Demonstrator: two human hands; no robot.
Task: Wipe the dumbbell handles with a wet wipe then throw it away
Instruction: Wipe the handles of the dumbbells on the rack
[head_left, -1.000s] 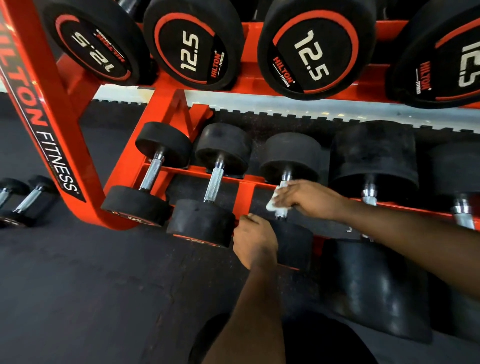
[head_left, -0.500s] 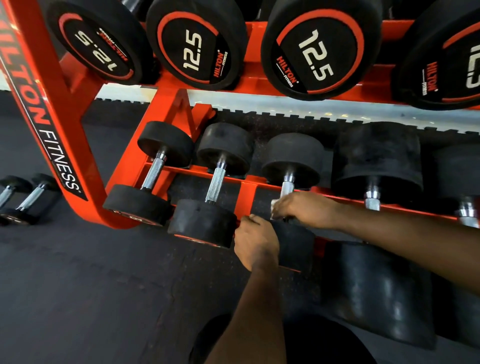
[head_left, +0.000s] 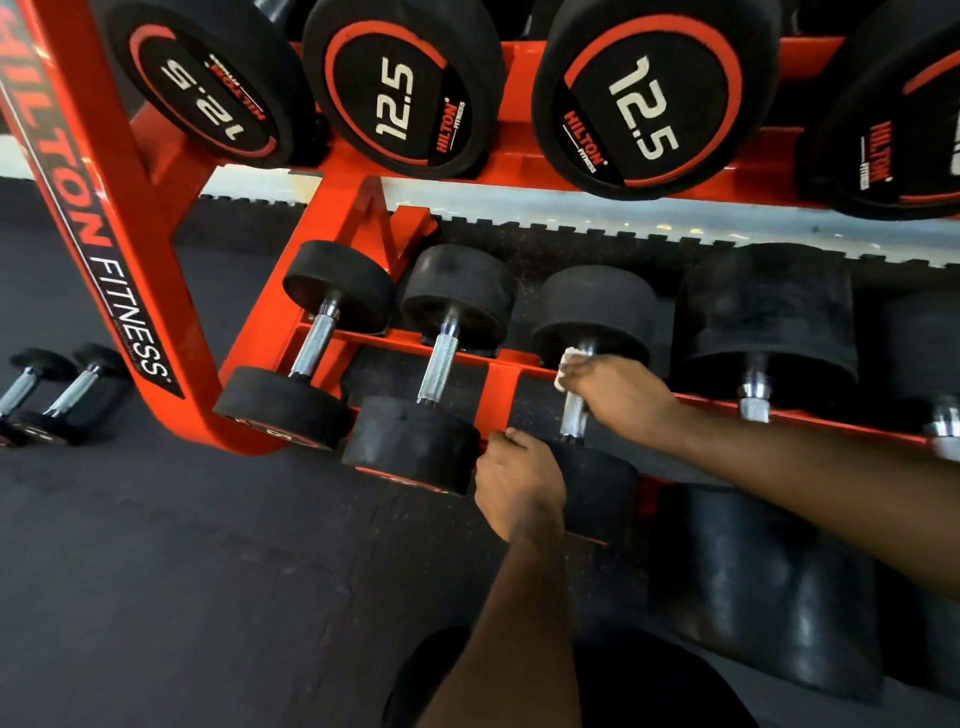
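On the bottom shelf of the orange rack (head_left: 119, 249), the third black dumbbell from the left has a steel handle (head_left: 573, 418). My right hand (head_left: 618, 395) is wrapped around the far end of that handle with a white wet wipe (head_left: 569, 364) pressed under its fingers. The wipe sticks out at the hand's left side. My left hand (head_left: 519, 486) rests on the near head (head_left: 597, 488) of the same dumbbell, fingers curled over its top edge. Two smaller dumbbells with bare handles (head_left: 439, 364) (head_left: 314, 340) lie to the left.
Bigger dumbbells (head_left: 769, 322) fill the shelf to the right. The shelf above carries dumbbells marked 12.5 (head_left: 649, 98). Two small dumbbells (head_left: 62, 389) lie on the dark rubber floor at the left. A white wall strip runs behind the rack.
My right hand slid the wipe down the handle toward me, then back up to its far end. My left hand has stayed on the near head.
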